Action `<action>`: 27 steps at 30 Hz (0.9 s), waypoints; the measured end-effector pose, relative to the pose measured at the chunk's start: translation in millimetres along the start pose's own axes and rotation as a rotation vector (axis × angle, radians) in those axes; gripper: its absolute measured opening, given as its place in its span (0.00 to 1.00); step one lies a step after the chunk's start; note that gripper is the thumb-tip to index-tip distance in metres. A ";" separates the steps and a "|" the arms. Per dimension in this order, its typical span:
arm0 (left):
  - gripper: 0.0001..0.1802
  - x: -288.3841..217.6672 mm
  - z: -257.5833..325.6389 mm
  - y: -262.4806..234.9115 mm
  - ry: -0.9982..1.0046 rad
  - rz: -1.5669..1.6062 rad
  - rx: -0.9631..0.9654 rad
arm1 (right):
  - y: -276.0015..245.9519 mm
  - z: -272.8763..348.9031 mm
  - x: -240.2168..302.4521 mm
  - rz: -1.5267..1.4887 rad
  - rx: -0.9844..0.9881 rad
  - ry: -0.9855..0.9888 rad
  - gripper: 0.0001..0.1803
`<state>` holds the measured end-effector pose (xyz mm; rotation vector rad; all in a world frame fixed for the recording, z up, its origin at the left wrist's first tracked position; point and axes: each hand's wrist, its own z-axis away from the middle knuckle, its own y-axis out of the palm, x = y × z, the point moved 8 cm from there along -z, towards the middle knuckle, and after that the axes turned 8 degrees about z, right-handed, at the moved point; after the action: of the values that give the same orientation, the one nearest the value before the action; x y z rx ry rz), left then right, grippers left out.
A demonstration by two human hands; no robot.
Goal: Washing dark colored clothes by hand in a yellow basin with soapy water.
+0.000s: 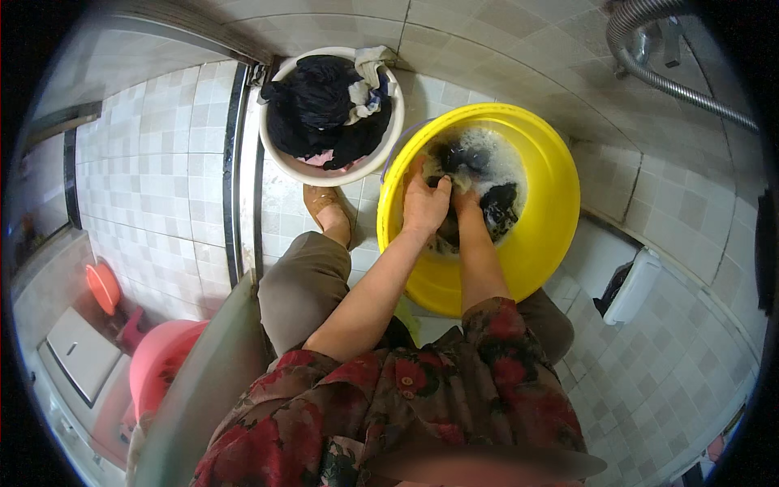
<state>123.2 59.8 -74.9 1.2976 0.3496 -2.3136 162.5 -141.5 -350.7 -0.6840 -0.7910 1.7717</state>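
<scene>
A large yellow tub (549,203) stands on the floor before me, with foamy water (511,154) and dark wet clothes (500,203) inside. My left hand (426,201) reaches in over its left side, fingers curled round a dark garment (439,182). Close beside it, my right hand (465,203) dips into the suds among the clothes. Its fingers are hidden by water and cloth, so its grip does not show. Behind the hands, a dark cloth bulge (472,158) rises from the foam.
A white basin (276,158) at the far left holds a heap of black clothes (324,101) and a pale cloth (372,65). A metal hose (690,96) hangs on the right wall. The door panel (213,365) and pink tub (154,357) are at my left.
</scene>
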 end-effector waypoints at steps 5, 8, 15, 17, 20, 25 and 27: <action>0.35 32.1 -5.4 0.2 -0.073 0.177 -0.002 | -17.5 3.7 -35.1 -0.456 -0.049 0.345 0.18; 0.40 50.1 -6.8 -22.4 -0.191 -0.215 -0.137 | -68.2 75.8 -7.0 -1.468 0.031 0.820 0.18; 0.48 54.5 -0.8 8.8 -0.441 0.263 -0.090 | -233.7 191.7 13.9 -1.864 -0.097 0.355 0.15; 0.49 65.4 1.3 22.8 -0.629 0.555 0.025 | -266.1 218.3 19.4 -1.662 -0.110 0.116 0.16; 0.47 58.6 6.5 45.9 -0.685 0.947 0.216 | -320.1 264.7 46.5 -1.330 -0.101 -0.147 0.15; 0.35 24.3 21.9 64.2 -0.500 1.271 0.611 | -363.6 307.6 106.2 -0.717 -0.376 -0.440 0.13; 0.33 19.5 28.2 67.0 -0.388 1.435 0.790 | -349.4 288.0 114.8 -0.575 -0.492 -0.349 0.15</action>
<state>127.8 -15.3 -76.6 0.7859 -1.3031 -1.2789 109.0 -0.3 91.4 -0.3934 -1.5228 1.1822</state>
